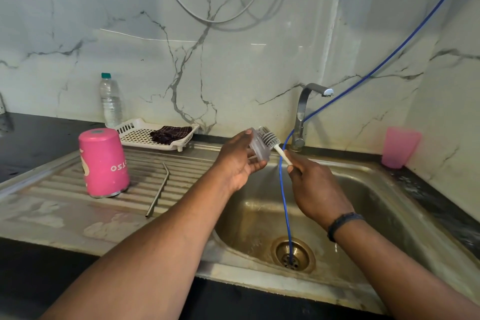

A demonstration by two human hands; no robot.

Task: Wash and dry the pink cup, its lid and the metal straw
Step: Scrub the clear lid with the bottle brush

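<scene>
Head view shows both your hands raised over the sink [384, 205]. Your left hand [240, 161] grips the clear lid [259, 149] on edge, thumb on its upper rim and fingers curled under its lower rim, with the open face turned right. Your right hand [315, 184] is clenched round the white handle of the brush [270, 139], fingers wrapped and the handle sticking out up and to the left. The grey bristle head of the brush touches the face of the lid. A dark band sits on your right wrist.

The pink cup [104, 162] stands upside down on the ribbed drainboard [181, 163] to the left of the sink, well apart from your hands. The metal straw [158, 192] lies flat on the drainboard just right of the cup, its bent end at the far side.

A blue hose [285, 202] hangs down between your hands and ends in the drain [293, 254]. The tap [302, 117] stands at the far rim of the sink. Far left of it on the bench [39, 143], a white rack [137, 135] holds a dark cloth [170, 134], with a water bottle [110, 101] just behind. A pink tumbler [400, 147] stands on the far right of the bench.
</scene>
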